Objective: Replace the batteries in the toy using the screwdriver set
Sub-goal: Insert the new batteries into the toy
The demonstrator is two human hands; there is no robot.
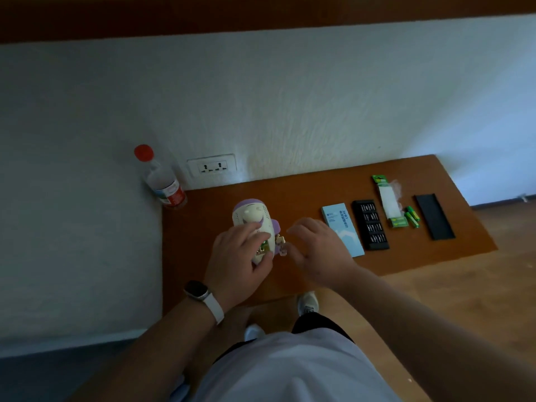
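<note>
So my left hand (236, 258) is wrapped over the toy (256, 224), fingers on top and thumb under its near end, holding it down on the table (203, 227). It's lying on its side near the left end, and between my fingers I can see something green and metallic, looks like the battery bay is already open. My guess is the cover's off, but I can't spot the cover or its screw anywhere. My right hand (317, 246) is hovering just beside the toy, fingers spread, holding nothing.

Off to the right: the blue box (342, 227), then the bit tray (370, 224) with the bits sitting in their slots, then the battery pack (388, 200) torn open with a few green batteries (412, 216) loose next to it, and a black lid (435, 216) at the far end. There's a bottle (165, 181) in the corner too.

So I'd call it roughly halfway. Still to do: fresh cells in, cover back on, screw it down. No driver in hand right now.
</note>
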